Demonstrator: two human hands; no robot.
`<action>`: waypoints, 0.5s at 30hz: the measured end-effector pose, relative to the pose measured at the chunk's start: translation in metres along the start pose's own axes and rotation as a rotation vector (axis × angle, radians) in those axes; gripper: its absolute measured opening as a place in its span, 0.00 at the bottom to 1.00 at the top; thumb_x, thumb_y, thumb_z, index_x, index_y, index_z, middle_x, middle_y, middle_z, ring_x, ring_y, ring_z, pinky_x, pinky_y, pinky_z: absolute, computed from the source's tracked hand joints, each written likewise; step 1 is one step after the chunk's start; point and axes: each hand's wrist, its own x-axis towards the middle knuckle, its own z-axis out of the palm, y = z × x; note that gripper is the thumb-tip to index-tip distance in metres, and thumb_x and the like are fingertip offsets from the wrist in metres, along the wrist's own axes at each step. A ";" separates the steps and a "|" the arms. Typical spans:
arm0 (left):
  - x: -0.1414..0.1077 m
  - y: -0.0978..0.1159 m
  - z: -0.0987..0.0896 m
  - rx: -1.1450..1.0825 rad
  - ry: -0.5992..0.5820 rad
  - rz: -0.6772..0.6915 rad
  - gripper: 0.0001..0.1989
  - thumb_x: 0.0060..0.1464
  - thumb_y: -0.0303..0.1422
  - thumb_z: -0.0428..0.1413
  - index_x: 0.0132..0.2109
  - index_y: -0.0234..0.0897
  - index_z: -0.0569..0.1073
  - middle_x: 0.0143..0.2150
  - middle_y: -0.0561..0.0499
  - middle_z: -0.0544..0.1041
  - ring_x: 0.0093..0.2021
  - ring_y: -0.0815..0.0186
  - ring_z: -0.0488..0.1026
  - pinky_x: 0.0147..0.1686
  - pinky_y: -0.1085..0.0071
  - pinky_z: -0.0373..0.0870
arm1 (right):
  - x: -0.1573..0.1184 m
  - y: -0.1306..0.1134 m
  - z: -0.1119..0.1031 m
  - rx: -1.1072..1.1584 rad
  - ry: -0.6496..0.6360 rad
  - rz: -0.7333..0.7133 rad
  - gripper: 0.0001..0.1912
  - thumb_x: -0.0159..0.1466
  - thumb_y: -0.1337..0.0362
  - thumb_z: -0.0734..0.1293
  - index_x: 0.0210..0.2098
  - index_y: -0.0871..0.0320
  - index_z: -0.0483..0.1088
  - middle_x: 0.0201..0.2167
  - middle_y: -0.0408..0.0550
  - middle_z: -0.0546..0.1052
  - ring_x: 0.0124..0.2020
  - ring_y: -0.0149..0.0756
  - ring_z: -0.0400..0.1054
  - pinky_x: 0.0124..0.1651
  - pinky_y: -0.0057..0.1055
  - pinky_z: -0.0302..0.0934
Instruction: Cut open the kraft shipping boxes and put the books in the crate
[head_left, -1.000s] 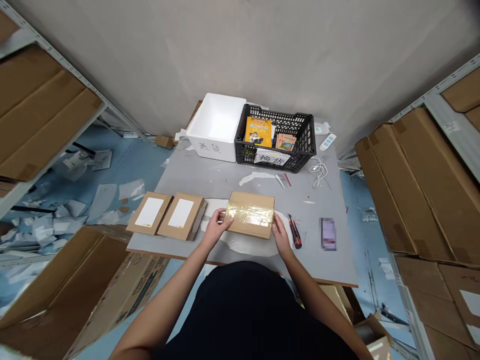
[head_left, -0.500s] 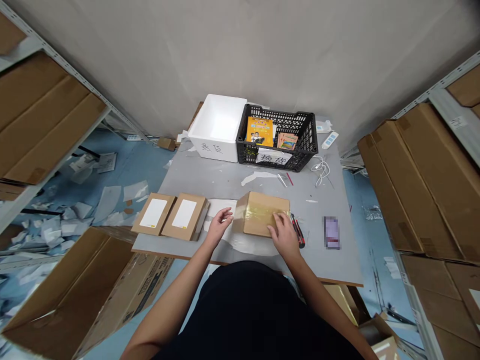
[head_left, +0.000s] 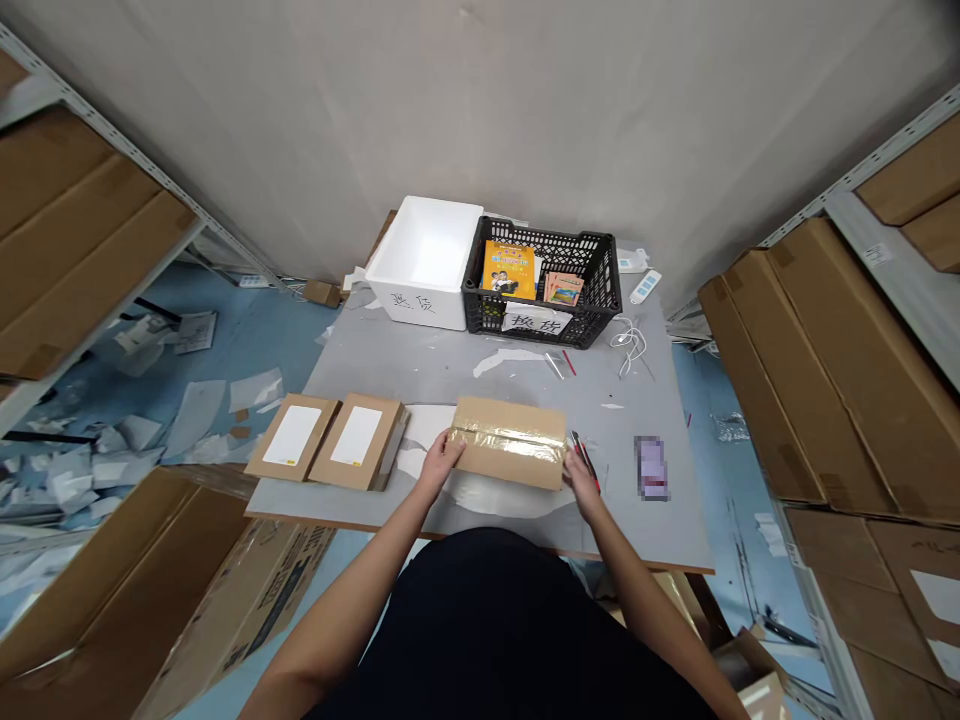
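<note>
A brown cardboard box (head_left: 510,462) lies near the front of the grey table, with a strip of shiny clear tape across its upward face. My left hand (head_left: 442,460) grips its left end, fingers partly hidden by the box. At the right end, my right hand (head_left: 580,472) holds the box between thumb and fingers. A red and black cutter (head_left: 587,459) rests just beyond my right hand. Further left, two cardboard boxes with white labels, one (head_left: 292,436) beside the other (head_left: 360,438), sit side by side.
Behind stand a white foam box (head_left: 420,305) and a black crate (head_left: 600,290) with books. A phone (head_left: 652,468) lies at the right, a white cable (head_left: 628,345) behind it. A large open carton (head_left: 247,590) stands below the table's left side.
The box has been turned so its taped seam faces up. My left hand has moved onto its left end, and my right hand has shifted from its top to its right end.
</note>
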 end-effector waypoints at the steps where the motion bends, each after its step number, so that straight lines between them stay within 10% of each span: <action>1: 0.000 0.001 -0.008 0.045 0.064 0.007 0.30 0.48 0.49 0.59 0.55 0.36 0.70 0.54 0.41 0.74 0.54 0.54 0.70 0.55 0.59 0.65 | -0.002 0.004 0.012 0.017 -0.037 0.024 0.34 0.59 0.36 0.58 0.54 0.51 0.70 0.52 0.54 0.74 0.55 0.47 0.67 0.54 0.46 0.63; 7: -0.005 -0.003 -0.050 0.139 0.127 -0.024 0.29 0.46 0.48 0.61 0.51 0.36 0.72 0.51 0.41 0.75 0.49 0.56 0.72 0.49 0.61 0.67 | -0.007 -0.012 0.050 -0.304 0.137 -0.293 0.25 0.65 0.52 0.59 0.57 0.56 0.67 0.55 0.57 0.70 0.57 0.46 0.64 0.61 0.47 0.57; 15: -0.007 -0.007 -0.037 0.077 0.143 0.024 0.27 0.48 0.46 0.61 0.53 0.36 0.71 0.52 0.42 0.74 0.51 0.58 0.71 0.52 0.61 0.65 | -0.014 -0.033 0.053 -0.837 -0.070 -0.711 0.22 0.64 0.72 0.56 0.55 0.57 0.69 0.52 0.55 0.72 0.57 0.44 0.63 0.62 0.51 0.56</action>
